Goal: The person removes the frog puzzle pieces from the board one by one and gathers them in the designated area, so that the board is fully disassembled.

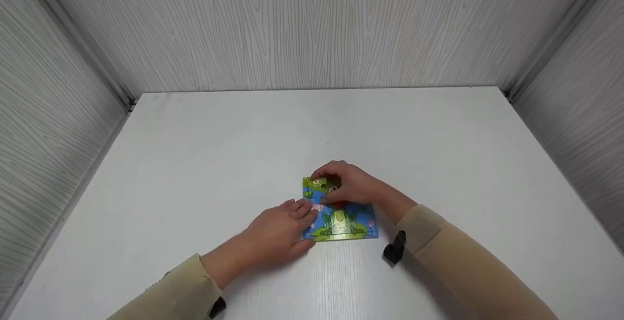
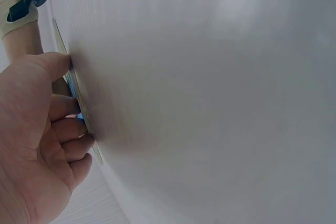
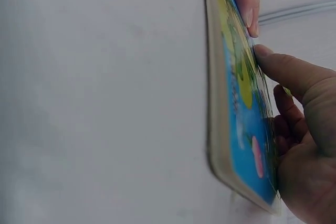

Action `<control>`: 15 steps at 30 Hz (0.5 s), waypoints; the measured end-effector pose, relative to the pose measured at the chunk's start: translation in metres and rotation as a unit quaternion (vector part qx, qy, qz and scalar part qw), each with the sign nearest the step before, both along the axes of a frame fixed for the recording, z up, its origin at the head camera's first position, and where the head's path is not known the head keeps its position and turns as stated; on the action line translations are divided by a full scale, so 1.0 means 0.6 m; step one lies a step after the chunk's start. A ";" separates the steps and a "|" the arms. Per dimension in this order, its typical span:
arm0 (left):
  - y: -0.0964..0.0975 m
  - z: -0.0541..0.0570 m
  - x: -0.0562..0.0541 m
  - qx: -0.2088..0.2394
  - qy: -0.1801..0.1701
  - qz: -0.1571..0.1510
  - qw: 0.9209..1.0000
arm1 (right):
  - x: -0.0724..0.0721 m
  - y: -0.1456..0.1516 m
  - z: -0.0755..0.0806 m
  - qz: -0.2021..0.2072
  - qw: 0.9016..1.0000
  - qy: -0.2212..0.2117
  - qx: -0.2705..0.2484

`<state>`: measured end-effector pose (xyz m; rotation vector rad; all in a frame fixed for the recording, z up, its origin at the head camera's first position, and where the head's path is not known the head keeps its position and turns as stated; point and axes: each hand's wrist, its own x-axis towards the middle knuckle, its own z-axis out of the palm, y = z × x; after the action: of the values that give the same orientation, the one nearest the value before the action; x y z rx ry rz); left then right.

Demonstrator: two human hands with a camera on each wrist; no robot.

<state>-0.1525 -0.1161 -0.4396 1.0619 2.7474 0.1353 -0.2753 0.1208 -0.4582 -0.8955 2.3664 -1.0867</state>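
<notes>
A jigsaw puzzle (image 1: 340,222) with a green frog, blue water and pink flowers lies flat on the white table. My left hand (image 1: 280,232) rests at its left side, fingertips on the picture and thumb at the near left corner. In the left wrist view, the fingers of the left hand (image 2: 31,129) touch the board's thin edge. Over the upper part is my right hand (image 1: 353,183), its thumb and curled fingers pinching a puzzle piece (image 1: 319,183) at the upper left. The right hand (image 3: 310,108) hides much of the frog's head.
White table (image 1: 219,139) surrounds the puzzle. Pale wood-grain panels (image 1: 312,27) stand at the back and both sides. A black strap (image 1: 395,248) hangs from the right sleeve, and another black strap (image 1: 217,306) from the left.
</notes>
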 end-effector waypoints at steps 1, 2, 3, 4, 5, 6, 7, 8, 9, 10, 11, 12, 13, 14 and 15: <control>0.000 -0.001 0.001 0.000 -0.002 0.001 1.000 | 0.000 0.000 0.000 0.000 1.000 -0.003 -0.001; 0.000 -0.001 0.001 0.000 -0.003 0.002 1.000 | 0.000 0.001 0.000 0.000 1.000 -0.005 0.000; 0.000 -0.001 0.001 0.000 -0.004 0.003 1.000 | 0.001 0.002 0.000 -0.001 1.000 -0.006 0.001; 0.000 -0.002 0.002 0.000 -0.005 0.003 1.000 | 0.001 0.002 0.000 -0.002 1.000 -0.005 0.002; 0.001 -0.002 0.001 0.000 -0.007 0.004 1.000 | 0.001 0.002 0.000 -0.003 1.000 -0.003 0.004; 0.001 -0.002 0.001 -0.001 -0.008 0.005 1.000 | 0.001 0.003 0.001 -0.004 1.000 -0.001 0.006; 0.001 -0.002 0.001 -0.002 -0.009 0.006 1.000 | 0.001 0.002 0.002 -0.006 1.000 0.001 0.009; 0.000 -0.002 0.000 -0.002 -0.010 0.006 1.000 | 0.000 0.002 0.002 -0.009 1.000 0.003 0.013; 0.000 -0.001 0.000 -0.002 -0.011 0.007 1.000 | -0.001 0.002 0.002 -0.011 1.000 0.005 0.015; 0.000 -0.002 0.000 -0.002 -0.011 0.008 1.000 | -0.001 0.002 0.002 -0.015 1.000 0.005 0.016; 0.001 -0.003 0.000 -0.002 -0.010 0.009 1.000 | -0.001 0.002 0.002 -0.020 1.000 0.003 0.014; 0.001 -0.003 0.000 -0.003 -0.008 0.009 1.000 | -0.001 0.001 0.003 -0.024 1.000 0.002 0.011; 0.001 -0.003 0.001 -0.004 -0.005 0.009 1.000 | -0.001 0.001 0.003 -0.029 1.000 -0.001 0.007; 0.002 -0.003 0.001 -0.004 -0.003 0.009 1.000 | -0.001 0.002 0.003 -0.032 0.999 -0.002 0.004; 0.003 -0.003 0.001 -0.005 -0.003 0.009 1.000 | -0.001 0.003 0.003 -0.034 0.999 -0.005 0.000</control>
<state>-0.1518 -0.1143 -0.4416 1.0314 2.7495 0.1272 -0.2761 0.1225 -0.4562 -0.8128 2.4051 -1.1152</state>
